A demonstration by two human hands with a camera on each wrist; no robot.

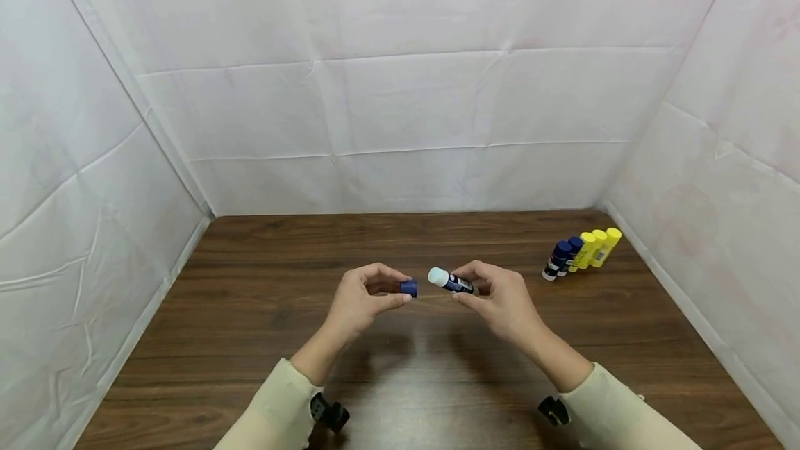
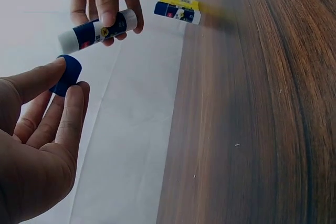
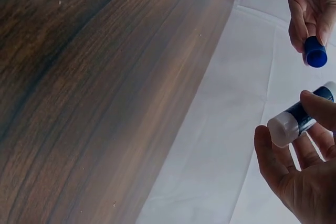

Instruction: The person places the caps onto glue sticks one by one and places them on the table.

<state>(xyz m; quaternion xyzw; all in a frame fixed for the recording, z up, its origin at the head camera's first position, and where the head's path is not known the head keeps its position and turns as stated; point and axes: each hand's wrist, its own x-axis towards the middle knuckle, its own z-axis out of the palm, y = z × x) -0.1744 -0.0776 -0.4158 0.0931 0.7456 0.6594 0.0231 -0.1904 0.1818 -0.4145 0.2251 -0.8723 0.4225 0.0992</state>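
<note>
Between thumb and fingers my left hand [image 1: 364, 298] pinches a dark blue cap [image 1: 409, 288], its hollow end showing in the right wrist view. My right hand [image 1: 500, 295] holds an uncapped glue stick [image 1: 459, 284] with a dark blue label, tilted above the table. The stick's pale top [image 1: 438, 276] points toward the cap, with a small gap between them in the head view. In the right wrist view, the white base [image 3: 284, 129] of the glue stick faces the camera.
At the right side of the wooden table [image 1: 281, 255] stands a row of glue sticks: two dark blue ones [image 1: 557, 260] beside several yellow ones [image 1: 605, 247]. White cloth walls [image 1: 400, 103] enclose the table at the back and both sides.
</note>
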